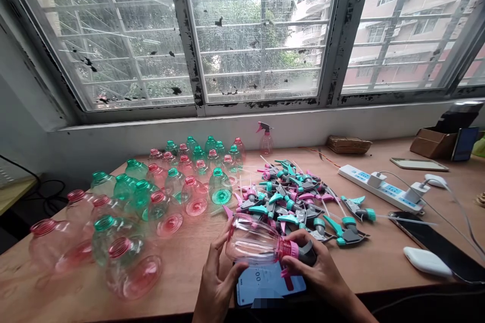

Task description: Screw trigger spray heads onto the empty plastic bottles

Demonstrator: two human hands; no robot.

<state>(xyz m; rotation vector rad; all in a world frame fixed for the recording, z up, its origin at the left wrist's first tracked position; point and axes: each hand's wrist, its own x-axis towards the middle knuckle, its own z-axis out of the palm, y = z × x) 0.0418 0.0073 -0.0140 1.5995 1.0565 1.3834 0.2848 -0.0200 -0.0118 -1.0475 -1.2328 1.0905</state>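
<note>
Pink see-through plastic forms the bottle we hold tilted on its side above the front of the table, its neck towards our right. Our left hand is half curled around the base end, thumb below; our right hand is closed at the neck, fingers and thumb gripping the grey-and-pink spray head there. We cannot tell how tightly its collar sits. Beneath lies a phone with a lit screen, where we can read "00"; other characters are covered or blurred. Beyond our hands are heaped loose spray heads, and to our left stand open pink and green bottles, on which we make out no lettering. Marks on the white power strip are too small for us to read.
</note>
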